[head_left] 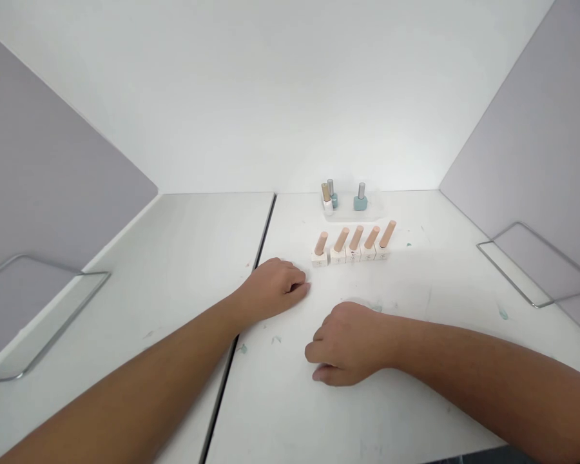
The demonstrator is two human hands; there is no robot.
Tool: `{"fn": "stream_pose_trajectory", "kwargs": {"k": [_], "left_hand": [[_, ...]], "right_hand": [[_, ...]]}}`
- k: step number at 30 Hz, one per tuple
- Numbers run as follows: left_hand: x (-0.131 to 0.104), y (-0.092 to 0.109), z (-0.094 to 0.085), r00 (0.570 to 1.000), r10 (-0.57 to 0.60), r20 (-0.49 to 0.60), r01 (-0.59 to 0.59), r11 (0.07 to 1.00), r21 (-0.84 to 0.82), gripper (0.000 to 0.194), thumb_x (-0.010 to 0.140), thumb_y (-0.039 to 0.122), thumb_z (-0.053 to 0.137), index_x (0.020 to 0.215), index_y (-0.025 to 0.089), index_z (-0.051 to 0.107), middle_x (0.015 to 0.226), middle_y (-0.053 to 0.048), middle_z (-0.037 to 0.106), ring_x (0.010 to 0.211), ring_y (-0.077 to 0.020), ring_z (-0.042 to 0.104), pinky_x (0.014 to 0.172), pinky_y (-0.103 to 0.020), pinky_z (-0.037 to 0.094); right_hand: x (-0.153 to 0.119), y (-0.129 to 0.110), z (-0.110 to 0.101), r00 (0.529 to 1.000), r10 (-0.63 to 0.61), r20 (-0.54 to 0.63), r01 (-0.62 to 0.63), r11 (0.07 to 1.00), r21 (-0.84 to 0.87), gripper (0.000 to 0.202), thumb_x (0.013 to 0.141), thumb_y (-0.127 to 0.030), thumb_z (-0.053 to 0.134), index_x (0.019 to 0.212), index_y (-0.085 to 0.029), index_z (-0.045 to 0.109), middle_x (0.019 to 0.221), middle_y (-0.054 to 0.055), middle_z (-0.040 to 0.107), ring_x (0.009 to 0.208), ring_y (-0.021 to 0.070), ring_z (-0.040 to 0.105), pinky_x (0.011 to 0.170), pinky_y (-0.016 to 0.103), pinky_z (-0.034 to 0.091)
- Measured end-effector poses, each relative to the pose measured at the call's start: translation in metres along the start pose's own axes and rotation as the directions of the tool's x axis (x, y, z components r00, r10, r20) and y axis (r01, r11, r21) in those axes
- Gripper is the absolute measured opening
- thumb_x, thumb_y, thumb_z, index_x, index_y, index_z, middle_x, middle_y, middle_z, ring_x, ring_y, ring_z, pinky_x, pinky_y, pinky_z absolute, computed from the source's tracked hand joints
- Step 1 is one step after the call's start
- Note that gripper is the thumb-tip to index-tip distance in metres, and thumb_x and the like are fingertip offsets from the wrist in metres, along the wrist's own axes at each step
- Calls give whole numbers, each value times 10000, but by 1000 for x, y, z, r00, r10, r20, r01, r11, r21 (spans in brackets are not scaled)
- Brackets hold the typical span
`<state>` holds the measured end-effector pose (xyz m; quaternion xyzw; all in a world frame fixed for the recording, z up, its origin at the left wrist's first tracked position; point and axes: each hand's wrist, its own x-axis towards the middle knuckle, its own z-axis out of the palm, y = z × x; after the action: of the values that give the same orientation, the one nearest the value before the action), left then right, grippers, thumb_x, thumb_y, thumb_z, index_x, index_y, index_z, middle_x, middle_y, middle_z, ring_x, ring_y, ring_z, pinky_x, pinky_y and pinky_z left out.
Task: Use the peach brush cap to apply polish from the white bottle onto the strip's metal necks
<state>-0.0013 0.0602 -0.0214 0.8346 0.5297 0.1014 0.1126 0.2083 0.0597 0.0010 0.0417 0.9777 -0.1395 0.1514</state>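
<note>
My left hand (273, 287) rests on the white table with its fingers curled in and nothing visible in them. Nearer to me and to the right, my right hand (344, 345) also lies on the table, fingers folded, nothing visible in its grasp. Beyond both hands stands a row of several white nail polish bottles with peach caps. The leftmost bottle (319, 258) is just past my left hand, a little apart from the others; the rightmost bottle (381, 251) has a tilted-looking cap. Neither hand touches the bottles.
Behind the row, a clear tray (345, 214) holds a white bottle with a gold cap (327, 205) and two teal bottles, one at its right (360, 203). Wire frames stand at the left (53, 338) and right (512, 280). A dark seam (265, 229) crosses the table.
</note>
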Motion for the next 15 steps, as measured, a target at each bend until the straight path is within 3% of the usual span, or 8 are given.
{"fn": "stream_pose_trajectory", "kwargs": {"k": [15], "left_hand": [[0,2,0,1000,-13,10,13,1000,-10,374,857,262,428,586,179,184,486,41,275,487,-111,254,592,-305,302]], "right_hand": [[0,-1,1,1000,1,-8,-1,1000,-9,286,927,-401,366,827,-192,533,681,-25,567,523,95,297,510,276,220]]}}
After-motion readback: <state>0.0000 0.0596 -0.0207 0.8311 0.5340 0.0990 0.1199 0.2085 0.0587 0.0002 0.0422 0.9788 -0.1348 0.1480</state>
